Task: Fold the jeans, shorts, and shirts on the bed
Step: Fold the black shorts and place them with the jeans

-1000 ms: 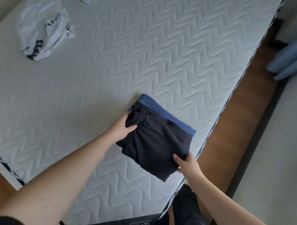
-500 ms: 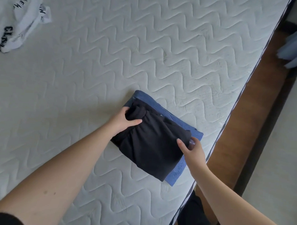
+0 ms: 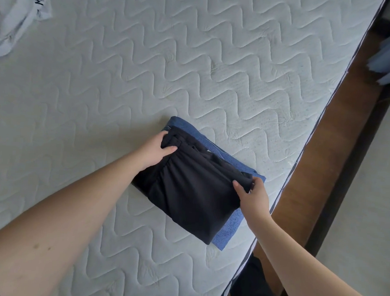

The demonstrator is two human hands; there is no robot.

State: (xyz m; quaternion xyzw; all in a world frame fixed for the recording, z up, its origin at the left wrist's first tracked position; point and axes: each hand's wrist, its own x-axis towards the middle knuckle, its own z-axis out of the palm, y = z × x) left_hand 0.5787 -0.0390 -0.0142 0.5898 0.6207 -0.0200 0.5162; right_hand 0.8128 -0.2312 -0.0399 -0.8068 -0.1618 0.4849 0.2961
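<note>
Between the two hands, near the bed's (image 3: pixel 238 60) right edge, folded black shorts (image 3: pixel 192 192) lie stacked on folded blue jeans (image 3: pixel 228 234); the left hand (image 3: pixel 154 152) grips the shorts' gathered far-left corner, thumb on top; the right hand (image 3: pixel 253 198) pinches their right edge, just inside the mattress border; beyond the left hand, quilted mattress stretches open to a crumpled white shirt (image 3: pixel 14 21) at the far left corner.

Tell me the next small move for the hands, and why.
Probably let go and reach for the white shirt. The black shorts look folded and lie on the folded jeans, both hands gripping their ends, while the shirt lies crumpled.
</note>
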